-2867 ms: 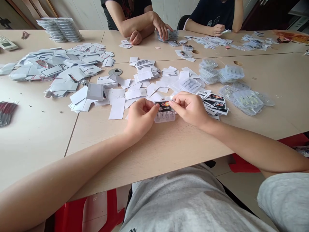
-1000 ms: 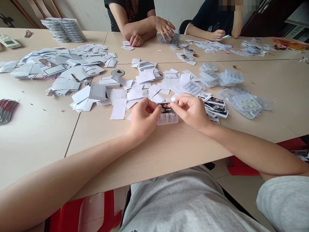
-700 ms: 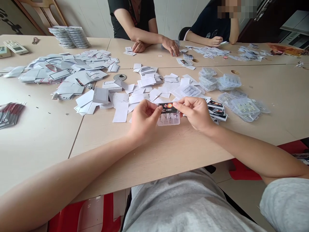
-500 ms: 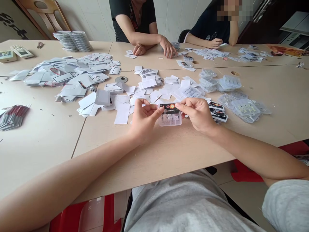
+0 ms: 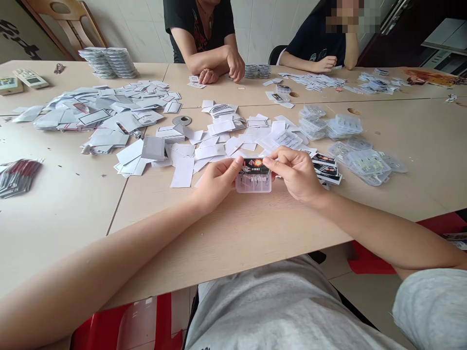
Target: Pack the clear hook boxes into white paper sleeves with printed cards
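Observation:
Between my two hands is a small clear plastic box (image 5: 253,183) with compartments, with what look like fish hooks inside. A black printed label (image 5: 255,166) with an orange burst covers its upper half. My left hand (image 5: 219,181) grips the box's left side, thumb on the label's upper left corner. On the other side, my right hand (image 5: 295,171) pinches the label's upper right corner between thumb and fingers. Just beyond my right hand lies a stack of black printed labels (image 5: 326,167). White paper slips (image 5: 182,170) are spread beyond my left hand.
Clear boxes (image 5: 368,163) are piled to the right. A large heap of white packets (image 5: 105,109) covers the left, with a tape roll (image 5: 181,120) beside it. Stacked boxes (image 5: 108,62) stand at the back. Two people sit opposite, one with crossed arms (image 5: 215,62).
My left thumb has moved up to the label's corner. The label lies lower and flatter on the box. Opposite, a person's hand has drawn back from the small stacked boxes.

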Tool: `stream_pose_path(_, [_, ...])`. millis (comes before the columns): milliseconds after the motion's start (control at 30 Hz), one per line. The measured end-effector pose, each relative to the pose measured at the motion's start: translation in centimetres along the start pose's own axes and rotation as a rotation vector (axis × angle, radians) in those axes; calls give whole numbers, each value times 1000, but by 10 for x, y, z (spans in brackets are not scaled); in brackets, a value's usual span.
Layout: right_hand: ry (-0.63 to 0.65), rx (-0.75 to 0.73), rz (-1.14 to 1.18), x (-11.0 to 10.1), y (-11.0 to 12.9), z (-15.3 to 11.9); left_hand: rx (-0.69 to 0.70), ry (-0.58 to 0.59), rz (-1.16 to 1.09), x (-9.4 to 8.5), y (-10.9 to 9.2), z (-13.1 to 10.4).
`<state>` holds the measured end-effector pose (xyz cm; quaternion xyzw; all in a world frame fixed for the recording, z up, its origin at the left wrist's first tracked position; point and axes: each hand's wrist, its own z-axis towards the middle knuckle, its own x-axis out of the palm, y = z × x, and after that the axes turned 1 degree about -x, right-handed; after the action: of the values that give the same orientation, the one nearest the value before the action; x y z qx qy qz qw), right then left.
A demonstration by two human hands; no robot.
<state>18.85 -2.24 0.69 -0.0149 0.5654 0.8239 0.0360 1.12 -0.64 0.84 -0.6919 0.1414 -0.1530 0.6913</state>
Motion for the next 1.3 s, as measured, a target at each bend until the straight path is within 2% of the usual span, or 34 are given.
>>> stream_pose_path(300, [39, 244, 165, -6, -3, 3, 23, 48, 223, -11, 2, 3])
stream_pose_path(433, [86, 260, 149, -7, -1, 5, 33, 49, 311, -14, 4, 4])
stream_pose_path(500, [161, 265, 62, -6, 1, 5, 45, 36, 331, -14, 4, 4])
stream_pose_path(600, [348, 273, -96, -7, 4, 5, 44, 42, 356, -14, 4, 3])
stream_pose_path(667, [452, 265, -110, -10, 5, 5, 41, 59, 374, -13, 3, 3])
stream_pose_path(767, [516, 272, -82, -14, 5, 4, 53, 90, 394, -13, 2, 3])
stream_pose_path(933, [510, 288, -127, -14, 12, -1, 111, 116, 503, -11, -2, 1])
stream_pose_path(1100, [489, 333, -189, -11, 14, -4, 142, 155, 480, -9, -5, -1])
stream_pose_path(1300, [438, 337, -157, -10, 8, -3, 56, 135, 402, -9, -6, 0])
